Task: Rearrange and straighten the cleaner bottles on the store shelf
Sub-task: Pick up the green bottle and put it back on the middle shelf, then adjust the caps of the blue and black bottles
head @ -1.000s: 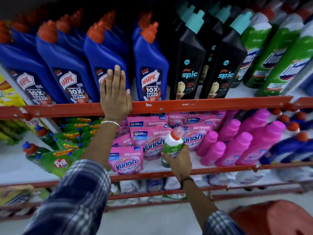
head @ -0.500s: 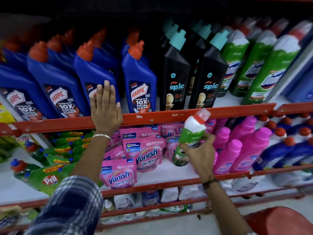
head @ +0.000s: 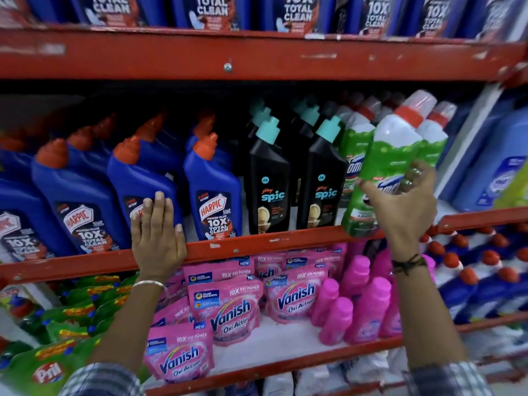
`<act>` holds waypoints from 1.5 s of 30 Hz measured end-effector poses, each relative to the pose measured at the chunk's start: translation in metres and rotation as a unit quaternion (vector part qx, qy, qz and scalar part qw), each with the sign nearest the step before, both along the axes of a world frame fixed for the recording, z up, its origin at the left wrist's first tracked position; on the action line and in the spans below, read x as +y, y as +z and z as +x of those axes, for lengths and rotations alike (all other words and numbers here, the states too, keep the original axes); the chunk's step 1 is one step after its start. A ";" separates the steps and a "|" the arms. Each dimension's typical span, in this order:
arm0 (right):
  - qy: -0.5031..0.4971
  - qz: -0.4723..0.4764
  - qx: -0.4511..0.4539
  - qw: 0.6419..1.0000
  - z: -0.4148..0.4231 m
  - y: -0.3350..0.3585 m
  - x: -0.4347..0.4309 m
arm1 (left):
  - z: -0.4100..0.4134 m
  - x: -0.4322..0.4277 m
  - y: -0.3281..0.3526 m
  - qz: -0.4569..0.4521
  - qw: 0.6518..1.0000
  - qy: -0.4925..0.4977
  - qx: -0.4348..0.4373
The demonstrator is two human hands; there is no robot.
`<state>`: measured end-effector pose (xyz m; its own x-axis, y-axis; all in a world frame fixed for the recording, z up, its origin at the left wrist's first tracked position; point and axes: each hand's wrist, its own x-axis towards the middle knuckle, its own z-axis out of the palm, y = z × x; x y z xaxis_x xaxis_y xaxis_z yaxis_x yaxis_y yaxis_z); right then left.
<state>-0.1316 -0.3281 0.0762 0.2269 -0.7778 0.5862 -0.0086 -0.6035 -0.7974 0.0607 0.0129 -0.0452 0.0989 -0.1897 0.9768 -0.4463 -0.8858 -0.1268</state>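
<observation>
My right hand (head: 403,201) grips a green and white cleaner bottle (head: 385,161) with a red collar and clear cap. I hold it tilted in front of the row of matching green bottles (head: 353,144) on the middle shelf. Its base hangs just over the red shelf rail (head: 257,244). My left hand (head: 157,232) lies flat, fingers apart, against a blue Harpic bottle (head: 143,178) at the shelf's front edge. Black Spic bottles (head: 268,181) with teal caps stand between the blue and green rows.
Pink Vanish pouches (head: 231,310) and pink bottles (head: 357,304) fill the shelf below. Green Pril pouches (head: 51,367) lie at the lower left. More Harpic bottles (head: 205,10) line the top shelf. Pale blue bottles (head: 497,167) stand at the far right.
My right hand has lifted the green bottle from the lower shelf up and to the right, to the green row on the middle shelf. My left hand stays on the Harpic bottle.
</observation>
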 end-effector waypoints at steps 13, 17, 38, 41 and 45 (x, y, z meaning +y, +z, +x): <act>-0.008 -0.011 0.050 0.999 0.046 -0.005 -0.033 | 0.001 0.000 0.001 0.001 1.000 0.002 -0.005; -0.015 -0.010 0.065 0.998 0.049 -0.018 -0.038 | 0.001 -0.001 0.002 0.004 1.000 0.004 -0.004; 0.274 -0.102 -0.140 0.946 0.045 0.036 0.064 | -0.050 -0.017 0.131 -0.093 0.940 -0.266 0.191; 0.395 -0.068 0.002 0.916 0.063 0.062 0.088 | -0.049 -0.029 0.169 -0.102 0.896 -0.285 0.325; 0.461 -0.016 0.068 0.885 0.089 0.075 0.095 | -0.046 -0.035 0.177 -0.108 0.865 -0.288 0.397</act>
<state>-0.0425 -0.2327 0.1510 0.8265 -0.2081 0.5231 0.4045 -0.4268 -0.8089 0.0150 -0.0220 0.1322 0.7040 -0.2526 0.6638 -0.6924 -0.4522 0.5622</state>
